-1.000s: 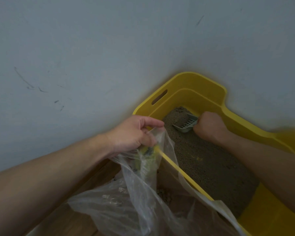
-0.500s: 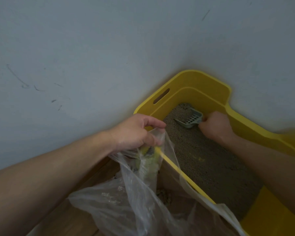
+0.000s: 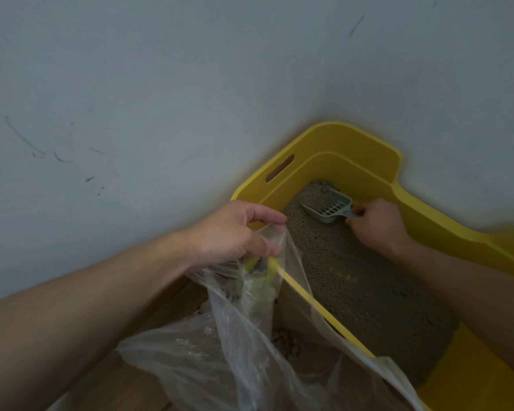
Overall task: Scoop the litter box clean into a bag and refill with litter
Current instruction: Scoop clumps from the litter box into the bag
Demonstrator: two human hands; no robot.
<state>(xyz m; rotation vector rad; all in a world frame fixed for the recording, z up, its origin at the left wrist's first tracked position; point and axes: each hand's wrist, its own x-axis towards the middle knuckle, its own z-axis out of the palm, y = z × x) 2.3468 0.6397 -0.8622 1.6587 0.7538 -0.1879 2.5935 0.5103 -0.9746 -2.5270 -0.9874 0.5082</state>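
In the head view, we saw that the scoop (image 3: 328, 207) had slid deeper into the far corner of the litter box (image 3: 353, 137) — right hand (image 3: 377, 226) curled round its handle — so scooping was likely unfinished. The left hand (image 3: 235, 232) pinched the bag (image 3: 250, 351) open beside the near rim. We counted one scoop, one bag, two hands.

Wood floor (image 3: 116, 381) carries yellow litter box (image 3: 339, 161) against the wall (image 3: 161, 84), clear plastic bag (image 3: 190, 366) resting just beside it.
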